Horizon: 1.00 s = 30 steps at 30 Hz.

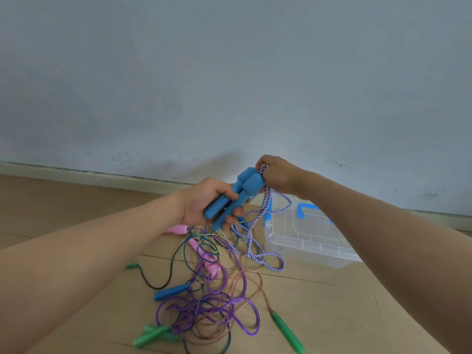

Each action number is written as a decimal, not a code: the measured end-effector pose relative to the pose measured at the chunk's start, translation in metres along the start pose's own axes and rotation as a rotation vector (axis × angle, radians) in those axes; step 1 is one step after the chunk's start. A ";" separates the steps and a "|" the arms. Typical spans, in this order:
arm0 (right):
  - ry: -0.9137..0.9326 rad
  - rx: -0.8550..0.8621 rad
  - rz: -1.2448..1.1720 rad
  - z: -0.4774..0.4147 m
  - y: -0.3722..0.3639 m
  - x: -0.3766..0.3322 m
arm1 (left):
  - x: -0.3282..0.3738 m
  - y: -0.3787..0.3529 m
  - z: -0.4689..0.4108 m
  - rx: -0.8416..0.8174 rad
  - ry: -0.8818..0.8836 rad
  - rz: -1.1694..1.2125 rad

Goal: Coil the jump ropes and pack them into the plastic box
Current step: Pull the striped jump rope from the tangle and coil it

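Left hand (pixel 200 203) grips two blue foam handles (pixel 242 187) (cylindrical); right hand (pixel 278 175) pinches braided rope (pixel 267 191).

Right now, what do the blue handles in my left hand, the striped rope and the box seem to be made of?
Blue handles: probably foam, matte, with soft rounded edges. Striped rope: twisted textile cord, its purple and white strands showing. Box: clear rigid plastic, glossy; the floor shows through it.

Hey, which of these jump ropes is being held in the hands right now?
The purple-and-white braided rope with the two blue foam handles: it alone is held, while the other ropes lie in a tangle on the floor.
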State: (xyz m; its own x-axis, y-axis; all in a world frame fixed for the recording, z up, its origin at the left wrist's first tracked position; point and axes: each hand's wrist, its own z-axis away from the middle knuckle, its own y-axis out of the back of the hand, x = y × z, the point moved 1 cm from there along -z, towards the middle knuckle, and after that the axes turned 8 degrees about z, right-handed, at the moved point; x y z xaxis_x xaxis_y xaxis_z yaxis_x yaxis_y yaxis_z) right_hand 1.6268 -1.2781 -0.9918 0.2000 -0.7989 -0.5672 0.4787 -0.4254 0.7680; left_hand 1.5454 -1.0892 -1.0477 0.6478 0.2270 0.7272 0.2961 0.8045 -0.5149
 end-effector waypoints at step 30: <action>0.416 0.073 0.975 0.017 0.006 -0.002 | -0.007 0.008 -0.019 0.213 -0.602 -1.879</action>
State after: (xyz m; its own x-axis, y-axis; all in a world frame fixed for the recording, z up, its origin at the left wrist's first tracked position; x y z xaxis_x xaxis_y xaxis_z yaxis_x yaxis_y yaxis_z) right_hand 1.6144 -1.2860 -0.9807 0.7526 -0.6063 0.2568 -0.0959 0.2848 0.9538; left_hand 1.5568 -1.0947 -1.0655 -0.6150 -0.7476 0.2507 0.0997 0.2416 0.9652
